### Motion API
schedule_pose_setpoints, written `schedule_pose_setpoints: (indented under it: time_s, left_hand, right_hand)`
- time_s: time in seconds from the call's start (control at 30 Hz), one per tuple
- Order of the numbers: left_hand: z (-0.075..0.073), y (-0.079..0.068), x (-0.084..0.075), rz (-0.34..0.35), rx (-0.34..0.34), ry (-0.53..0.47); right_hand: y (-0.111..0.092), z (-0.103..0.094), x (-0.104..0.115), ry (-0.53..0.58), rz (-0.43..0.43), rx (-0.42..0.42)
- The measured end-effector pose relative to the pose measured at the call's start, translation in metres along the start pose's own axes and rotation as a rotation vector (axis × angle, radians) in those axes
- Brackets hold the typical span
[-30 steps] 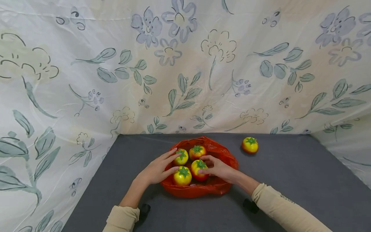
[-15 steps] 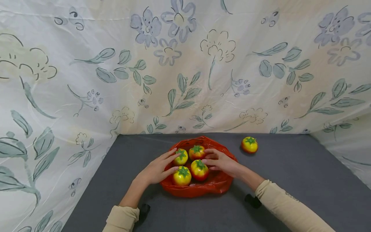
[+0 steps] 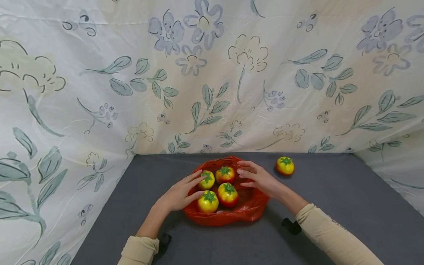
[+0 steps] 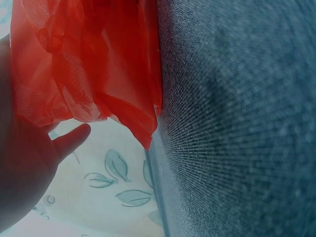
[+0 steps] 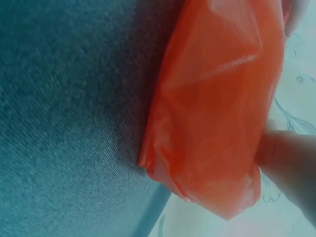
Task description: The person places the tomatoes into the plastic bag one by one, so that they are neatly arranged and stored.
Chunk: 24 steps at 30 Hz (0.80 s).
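A red plastic bag [image 3: 222, 219] lies spread open on the table with several yellow-and-red tomatoes [image 3: 208, 204] inside, each with a green star-shaped top. My left hand [image 3: 177, 194] is at the bag's left side, fingers extended over the edge and close to the two left tomatoes. My right hand [image 3: 261, 179] hovers over the bag's right side, fingers loosely bent, holding nothing. In the left wrist view the bag [image 4: 84, 64] partly hides my left hand [image 4: 22, 173]. The bag [image 5: 212, 108] also covers most of my right fingers in the right wrist view.
One more tomato [image 3: 285, 166] sits on the dark grey table [image 3: 331, 206], right of the bag and near the back edge. A floral cloth [image 3: 212, 92] hangs behind the table and along both sides.
My right hand has left the front right tomato and moved back and to the right, toward the bag's right rim. That tomato stays in the bag. My left hand is unmoved.
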State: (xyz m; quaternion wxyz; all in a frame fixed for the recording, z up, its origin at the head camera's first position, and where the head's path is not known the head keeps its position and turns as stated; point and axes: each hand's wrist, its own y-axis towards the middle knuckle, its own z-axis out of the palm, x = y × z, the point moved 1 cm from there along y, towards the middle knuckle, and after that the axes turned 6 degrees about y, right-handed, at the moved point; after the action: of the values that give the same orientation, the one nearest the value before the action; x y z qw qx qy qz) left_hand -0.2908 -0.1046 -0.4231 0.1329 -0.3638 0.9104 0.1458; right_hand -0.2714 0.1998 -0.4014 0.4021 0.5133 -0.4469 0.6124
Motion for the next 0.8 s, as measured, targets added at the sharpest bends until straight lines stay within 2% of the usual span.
schedule_pose_setpoints:
  time_s: [0.27,0.53,0.8]
  left_hand:
    - [-0.001,0.0,-0.002,-0.016,0.01,-0.002]
    - [-0.001,0.0,-0.001,-0.014,0.007,-0.002]
    - [0.001,0.001,-0.001,-0.014,0.011,-0.002]
  right_hand:
    - [0.0,-0.012,0.009,0.104,-0.1,-0.024]
    - [-0.001,-0.024,0.016,0.231,-0.135,-0.071]
    - [-0.007,-0.041,0.022,0.283,-0.19,-0.111]
